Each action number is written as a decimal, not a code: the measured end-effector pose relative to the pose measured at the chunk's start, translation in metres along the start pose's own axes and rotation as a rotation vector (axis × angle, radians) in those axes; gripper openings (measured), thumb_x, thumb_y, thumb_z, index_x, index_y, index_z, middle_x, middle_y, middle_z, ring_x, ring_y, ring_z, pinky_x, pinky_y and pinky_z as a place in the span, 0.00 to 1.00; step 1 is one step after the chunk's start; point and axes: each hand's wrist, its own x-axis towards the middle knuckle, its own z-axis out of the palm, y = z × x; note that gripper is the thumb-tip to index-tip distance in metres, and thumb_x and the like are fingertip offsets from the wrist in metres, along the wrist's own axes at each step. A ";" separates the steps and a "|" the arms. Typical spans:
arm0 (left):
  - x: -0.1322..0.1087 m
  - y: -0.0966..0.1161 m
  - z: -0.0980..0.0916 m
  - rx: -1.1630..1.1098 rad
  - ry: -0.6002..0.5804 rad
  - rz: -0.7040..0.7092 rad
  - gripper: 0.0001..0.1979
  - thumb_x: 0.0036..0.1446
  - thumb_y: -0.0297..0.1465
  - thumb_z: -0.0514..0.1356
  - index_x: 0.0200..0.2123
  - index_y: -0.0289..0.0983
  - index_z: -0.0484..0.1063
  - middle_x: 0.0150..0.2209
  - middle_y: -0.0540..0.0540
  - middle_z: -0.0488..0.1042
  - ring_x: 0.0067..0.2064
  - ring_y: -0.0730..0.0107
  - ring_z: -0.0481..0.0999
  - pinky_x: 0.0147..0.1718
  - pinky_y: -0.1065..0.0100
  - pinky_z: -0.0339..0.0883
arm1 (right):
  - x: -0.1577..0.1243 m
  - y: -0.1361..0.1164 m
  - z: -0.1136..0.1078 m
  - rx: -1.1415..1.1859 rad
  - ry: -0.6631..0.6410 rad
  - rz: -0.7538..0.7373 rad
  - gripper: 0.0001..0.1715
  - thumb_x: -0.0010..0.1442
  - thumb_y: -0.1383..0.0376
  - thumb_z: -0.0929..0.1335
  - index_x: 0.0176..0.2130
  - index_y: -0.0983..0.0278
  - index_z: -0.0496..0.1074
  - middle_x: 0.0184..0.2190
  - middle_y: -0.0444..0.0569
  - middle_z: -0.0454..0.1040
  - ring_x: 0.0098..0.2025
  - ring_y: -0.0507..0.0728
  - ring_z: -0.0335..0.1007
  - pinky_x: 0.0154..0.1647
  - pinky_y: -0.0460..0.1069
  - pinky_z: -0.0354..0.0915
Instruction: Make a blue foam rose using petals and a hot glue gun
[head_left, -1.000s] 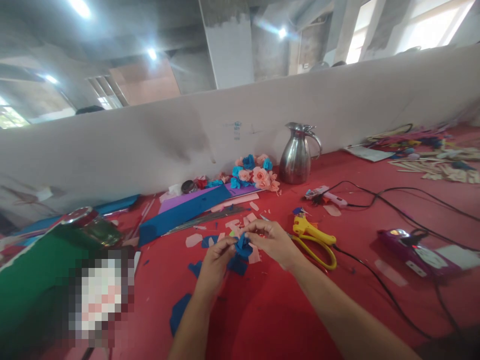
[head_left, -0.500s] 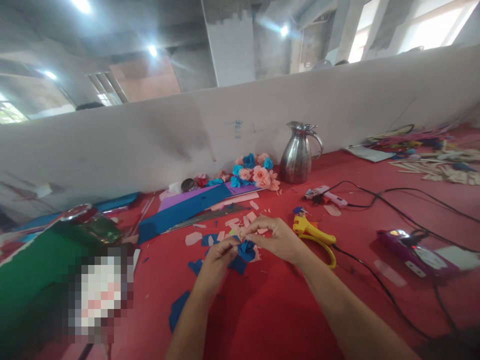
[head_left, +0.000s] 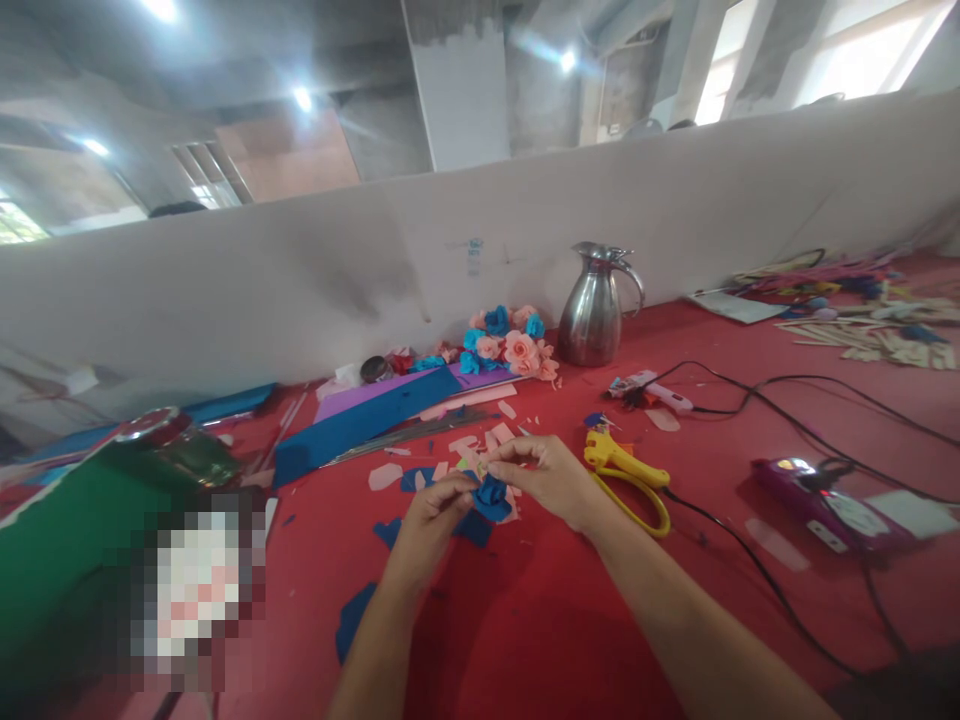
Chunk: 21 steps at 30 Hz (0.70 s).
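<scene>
- Head view: the deep-blue flower [head_left: 492,502], petals layered and curled, is over the desk [head_left: 540,640].
- Left hand [head_left: 435,508]: fingers closed, pinching its left edge.
- Right hand [head_left: 546,477]: fingers drawn close at its top; I cannot tell whether they grip.

A pale partition [head_left: 675,220] lines the far edge of the red tabletop [head_left: 705,450]. Ceiling lights [head_left: 303,98] and windows [head_left: 877,50] glow beyond.

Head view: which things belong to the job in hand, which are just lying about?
Likely in the job:
dark blue paper flower, pinched in left hand and right hand
loose dark blue paper pieces nearby
yellow plastic glue gun, probably

Likely just lying about:
shiny metal jug
transparent rounded jar
</scene>
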 end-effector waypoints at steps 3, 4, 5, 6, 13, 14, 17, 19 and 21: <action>0.001 -0.002 -0.001 0.005 0.027 0.004 0.09 0.54 0.36 0.62 0.29 0.37 0.78 0.30 0.46 0.73 0.34 0.67 0.69 0.36 0.68 0.63 | 0.000 -0.002 0.002 0.051 0.038 -0.009 0.11 0.53 0.59 0.70 0.33 0.64 0.77 0.29 0.46 0.77 0.32 0.54 0.70 0.36 0.49 0.64; 0.001 -0.005 -0.002 -0.003 0.041 0.003 0.09 0.54 0.36 0.62 0.30 0.37 0.78 0.31 0.45 0.74 0.34 0.66 0.70 0.36 0.67 0.63 | 0.000 -0.003 0.003 0.068 0.043 -0.014 0.11 0.53 0.58 0.70 0.32 0.64 0.76 0.28 0.45 0.76 0.31 0.53 0.69 0.35 0.49 0.63; 0.002 -0.007 -0.003 -0.014 0.055 0.000 0.09 0.53 0.36 0.62 0.31 0.37 0.78 0.32 0.45 0.75 0.35 0.65 0.71 0.37 0.67 0.64 | 0.000 -0.004 0.003 0.079 0.044 -0.016 0.11 0.53 0.58 0.69 0.31 0.63 0.75 0.27 0.45 0.74 0.30 0.52 0.67 0.34 0.48 0.62; 0.002 -0.010 -0.004 -0.027 0.069 -0.004 0.09 0.53 0.36 0.62 0.32 0.37 0.79 0.33 0.44 0.76 0.36 0.64 0.72 0.38 0.66 0.64 | 0.000 -0.004 0.004 0.082 0.044 -0.013 0.11 0.53 0.57 0.69 0.30 0.63 0.74 0.26 0.44 0.73 0.29 0.52 0.66 0.33 0.48 0.61; 0.003 -0.017 -0.006 -0.068 0.127 0.000 0.09 0.52 0.35 0.64 0.35 0.38 0.80 0.35 0.44 0.77 0.41 0.61 0.73 0.46 0.62 0.64 | -0.001 -0.003 0.004 -0.043 -0.018 -0.009 0.10 0.53 0.62 0.67 0.23 0.64 0.70 0.21 0.41 0.67 0.27 0.50 0.58 0.31 0.47 0.55; 0.003 -0.016 -0.006 -0.073 0.130 0.001 0.09 0.51 0.35 0.64 0.35 0.38 0.80 0.35 0.44 0.77 0.41 0.61 0.73 0.46 0.62 0.64 | -0.001 -0.003 0.004 -0.052 -0.021 -0.013 0.10 0.53 0.63 0.67 0.23 0.64 0.70 0.21 0.41 0.67 0.27 0.50 0.58 0.31 0.47 0.55; 0.003 -0.014 -0.005 -0.098 0.163 0.009 0.08 0.50 0.35 0.65 0.32 0.38 0.80 0.34 0.44 0.75 0.41 0.62 0.72 0.45 0.64 0.63 | -0.001 -0.002 0.004 -0.033 -0.022 -0.024 0.09 0.53 0.64 0.66 0.23 0.64 0.69 0.22 0.41 0.66 0.28 0.50 0.59 0.33 0.47 0.55; 0.003 -0.014 -0.005 -0.130 0.186 0.015 0.07 0.48 0.34 0.66 0.31 0.38 0.80 0.33 0.44 0.75 0.40 0.63 0.71 0.44 0.65 0.64 | -0.001 -0.002 0.004 -0.013 -0.025 -0.032 0.09 0.53 0.64 0.66 0.23 0.64 0.68 0.23 0.41 0.66 0.29 0.50 0.59 0.34 0.47 0.56; 0.003 -0.014 -0.003 -0.155 0.186 0.019 0.07 0.48 0.34 0.66 0.31 0.39 0.80 0.33 0.44 0.74 0.40 0.63 0.71 0.43 0.65 0.64 | -0.001 -0.003 0.005 -0.003 -0.030 -0.039 0.08 0.52 0.64 0.66 0.23 0.64 0.68 0.23 0.41 0.67 0.29 0.51 0.60 0.35 0.47 0.57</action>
